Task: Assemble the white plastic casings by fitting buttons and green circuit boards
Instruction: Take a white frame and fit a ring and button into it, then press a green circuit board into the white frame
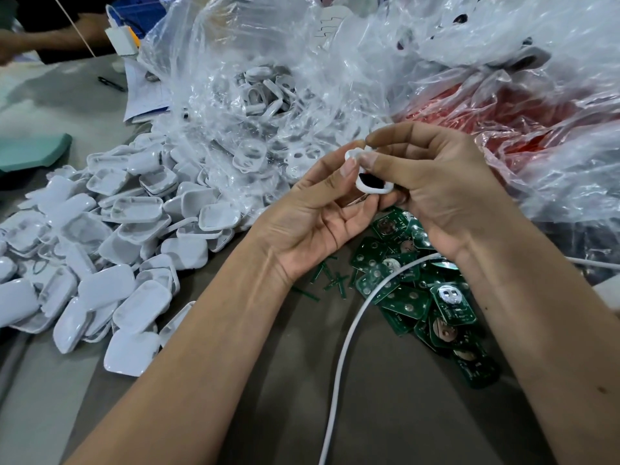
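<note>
Both hands pinch one white casing (370, 177): left hand (322, 223) underneath, right hand (432, 193) on top. I'd seat the dark button squarely before pressing, boards (419, 297) wait just below.

a grey-brown table (385, 414) fills the view, lit evenly from above with soft shadows. along its far edge lie crumpled clear bags (268, 62), and a red bag (503, 119) sits at the far right corner under more clear film. near the far left corner lie papers (144, 92), a black pen (112, 84) and a white charger (121, 40). a teal tray (33, 152) sits at the left edge. a white cable (345, 357) crosses the near edge. another person's arm (50, 38) rests beyond the far left corner.
</note>
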`<state>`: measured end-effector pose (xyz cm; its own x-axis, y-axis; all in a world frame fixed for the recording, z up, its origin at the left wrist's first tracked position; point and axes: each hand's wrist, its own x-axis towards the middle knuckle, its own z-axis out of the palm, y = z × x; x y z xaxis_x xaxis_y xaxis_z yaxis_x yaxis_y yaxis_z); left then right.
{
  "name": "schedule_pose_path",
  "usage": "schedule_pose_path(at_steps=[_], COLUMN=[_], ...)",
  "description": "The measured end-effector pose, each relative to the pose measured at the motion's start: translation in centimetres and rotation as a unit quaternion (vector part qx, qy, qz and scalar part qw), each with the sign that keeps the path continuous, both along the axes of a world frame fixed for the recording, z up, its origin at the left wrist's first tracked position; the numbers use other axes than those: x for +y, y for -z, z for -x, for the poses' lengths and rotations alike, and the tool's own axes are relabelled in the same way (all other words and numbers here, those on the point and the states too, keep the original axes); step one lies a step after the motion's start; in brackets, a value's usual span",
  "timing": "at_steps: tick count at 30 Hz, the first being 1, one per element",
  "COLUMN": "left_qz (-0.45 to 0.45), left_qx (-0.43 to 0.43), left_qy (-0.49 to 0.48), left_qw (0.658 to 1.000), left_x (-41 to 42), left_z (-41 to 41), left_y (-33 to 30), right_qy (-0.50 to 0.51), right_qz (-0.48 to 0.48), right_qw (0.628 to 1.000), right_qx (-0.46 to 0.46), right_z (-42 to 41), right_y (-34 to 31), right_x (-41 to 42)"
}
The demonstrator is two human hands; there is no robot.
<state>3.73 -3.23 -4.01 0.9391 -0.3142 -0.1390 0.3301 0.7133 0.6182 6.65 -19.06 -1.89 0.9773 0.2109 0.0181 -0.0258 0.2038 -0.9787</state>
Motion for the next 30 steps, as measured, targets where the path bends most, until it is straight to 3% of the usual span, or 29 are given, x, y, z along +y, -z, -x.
schedule_pose_path(at_steps=[4,9,14,15,17,19,22,24,27,30], left_qz=[-0.025,-0.001,0.012,0.015,0.026,0.028,0.027,0.034,0.024,0.007], left_qx=[-0.030,-0.064,-0.082,-0.086,-0.091,-0.094,-0.089,-0.089,-0.090,-0.089], left_qy=[0.002,0.018,0.016,0.008,-0.012,-0.037,-0.068,-0.072,-0.075,-0.078], left_qw=[0.999,0.998,0.996,0.996,0.995,0.995,0.993,0.993,0.993,0.993], left_x=[0.3,0.1,0.1,0.3,0.8,1.4,2.1,2.3,2.4,2.4], left_z=[-0.2,-0.7,-1.0,-1.1,-1.2,-1.4,-1.5,-1.5,-1.3,-1.1], left_y=[0.1,0.4,0.5,0.5,0.4,0.2,-0.1,-0.3,-0.1,0.1], right_qy=[-0.004,0.028,0.046,0.075,0.150,0.141,0.049,0.038,0.055,0.069], right_qz=[-0.020,-0.047,-0.051,-0.018,0.161,0.374,0.603,0.642,0.611,0.617], right_qw=[1.000,0.998,0.997,0.996,0.969,0.898,0.774,0.744,0.770,0.761], right_qx=[0.016,-0.038,-0.023,-0.036,-0.111,-0.182,-0.185,-0.180,-0.176,-0.186], right_z=[-0.1,0.0,-0.2,-0.5,-1.1,-1.4,-1.5,-1.4,-1.5,-1.5], right_y=[0.0,-0.1,-0.3,-0.3,0.1,0.6,1.4,1.4,1.3,1.5], right_x=[0.0,0.1,-0.1,-0.3,-1.0,-1.4,-1.3,-1.0,-1.1,-1.1])
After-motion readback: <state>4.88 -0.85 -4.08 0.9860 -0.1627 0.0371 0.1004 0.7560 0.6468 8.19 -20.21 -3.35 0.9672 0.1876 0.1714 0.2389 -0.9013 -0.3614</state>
